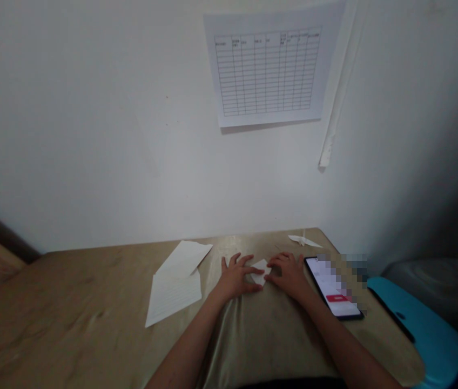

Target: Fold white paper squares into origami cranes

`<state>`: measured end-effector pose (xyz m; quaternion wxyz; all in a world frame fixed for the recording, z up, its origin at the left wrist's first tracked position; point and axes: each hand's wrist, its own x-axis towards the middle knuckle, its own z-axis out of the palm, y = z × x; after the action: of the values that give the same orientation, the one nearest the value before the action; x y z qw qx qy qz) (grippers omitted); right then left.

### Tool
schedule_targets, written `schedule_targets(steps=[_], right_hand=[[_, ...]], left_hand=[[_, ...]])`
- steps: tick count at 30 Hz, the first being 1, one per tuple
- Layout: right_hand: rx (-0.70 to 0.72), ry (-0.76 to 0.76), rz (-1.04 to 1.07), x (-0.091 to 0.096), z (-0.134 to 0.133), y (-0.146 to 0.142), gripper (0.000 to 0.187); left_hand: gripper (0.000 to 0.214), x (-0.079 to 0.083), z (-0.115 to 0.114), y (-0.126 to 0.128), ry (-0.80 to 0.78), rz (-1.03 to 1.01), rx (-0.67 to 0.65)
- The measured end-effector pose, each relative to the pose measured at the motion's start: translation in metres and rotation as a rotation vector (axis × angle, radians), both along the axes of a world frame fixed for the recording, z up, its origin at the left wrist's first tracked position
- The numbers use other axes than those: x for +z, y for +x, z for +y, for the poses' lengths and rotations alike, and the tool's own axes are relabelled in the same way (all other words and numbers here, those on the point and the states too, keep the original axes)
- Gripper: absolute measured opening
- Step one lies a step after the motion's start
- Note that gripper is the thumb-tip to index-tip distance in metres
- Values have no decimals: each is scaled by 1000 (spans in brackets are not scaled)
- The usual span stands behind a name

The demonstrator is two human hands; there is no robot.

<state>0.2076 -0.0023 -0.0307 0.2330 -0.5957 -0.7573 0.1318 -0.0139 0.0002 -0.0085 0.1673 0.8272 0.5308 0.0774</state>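
A small piece of white paper [258,277], apparently folded, lies on the cloth-covered table between my two hands. My left hand [237,275] is at its left side, with thumb and forefinger on the paper and the other fingers spread. From the right, my right hand [289,274] pinches the paper's edge, its fingers bent. Left of my left hand lie larger sheets of white paper [176,292], overlapping, the nearer one lined. Beyond my right hand is a small folded white paper shape [304,240] with pointed ends.
A phone [330,289] with a lit screen lies beside my right forearm. The brownish table cover [91,302] runs up to a white wall, where a printed table sheet [269,70] hangs. A blue rounded object [419,329] stands off the table's right edge.
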Motion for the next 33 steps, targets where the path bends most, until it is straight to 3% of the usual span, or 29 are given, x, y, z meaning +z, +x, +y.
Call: schedule_targets(steps=[9, 21, 33], right_hand=[[-10, -21, -4, -2, 1, -4, 28], [-19, 29, -50, -3, 4, -7, 10], [-47, 93, -173, 1, 4, -17, 18]], left_hand=[[54, -2, 0, 0, 13, 21, -2], [60, 0, 0, 0, -3, 44, -13], [61, 2, 0, 1, -7, 23, -8]])
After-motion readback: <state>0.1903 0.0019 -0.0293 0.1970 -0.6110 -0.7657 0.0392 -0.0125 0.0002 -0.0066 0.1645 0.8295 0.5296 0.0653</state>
